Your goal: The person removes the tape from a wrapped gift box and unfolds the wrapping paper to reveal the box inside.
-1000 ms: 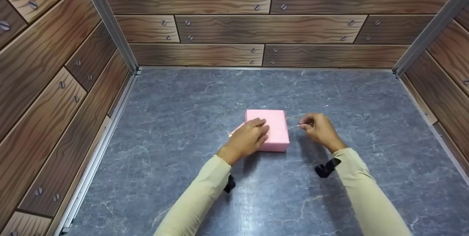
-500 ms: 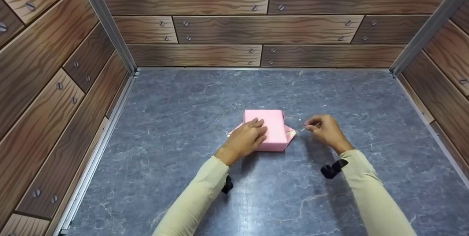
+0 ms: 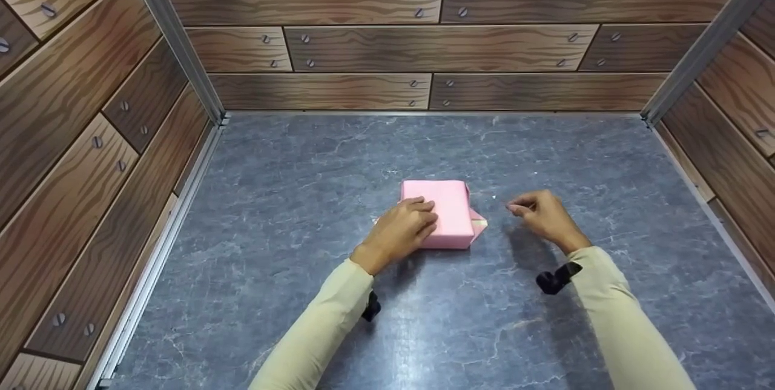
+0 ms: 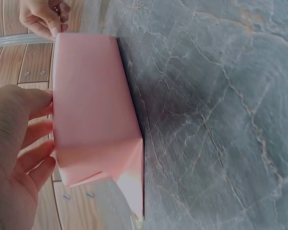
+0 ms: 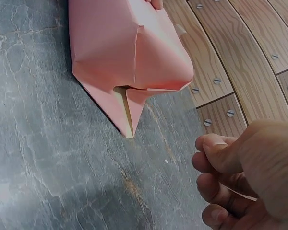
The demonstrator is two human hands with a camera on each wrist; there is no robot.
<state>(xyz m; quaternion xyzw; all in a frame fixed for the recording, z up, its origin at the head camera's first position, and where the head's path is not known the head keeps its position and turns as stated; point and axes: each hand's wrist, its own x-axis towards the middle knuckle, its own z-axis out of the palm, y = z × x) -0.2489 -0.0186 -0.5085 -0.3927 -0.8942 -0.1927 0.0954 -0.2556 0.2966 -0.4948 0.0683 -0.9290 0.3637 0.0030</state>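
A pink paper-wrapped box (image 3: 451, 208) lies on the grey marbled surface. Its right end has a folded, pointed flap (image 3: 478, 224) that sticks out, with a pale inner side showing in the right wrist view. My left hand (image 3: 399, 229) rests on the box's top, its fingers (image 4: 38, 148) lying on that face. To the right of the box and apart from it, my right hand (image 3: 542, 214) keeps thumb and forefinger pinched together. The thin clear strip, seen at these fingertips earlier, hardly shows now. In the right wrist view the fingers (image 5: 213, 187) are curled.
Wood-patterned walls (image 3: 363, 48) with metal corner posts (image 3: 181, 45) stand behind and at both sides. Tiny white specks (image 3: 494, 197) lie on the marbled surface (image 3: 290, 196) right of the box.
My right hand has drawn away to the right with the thin clear strip, and the flap at the box's right end has come out. My left hand has stayed on the box.
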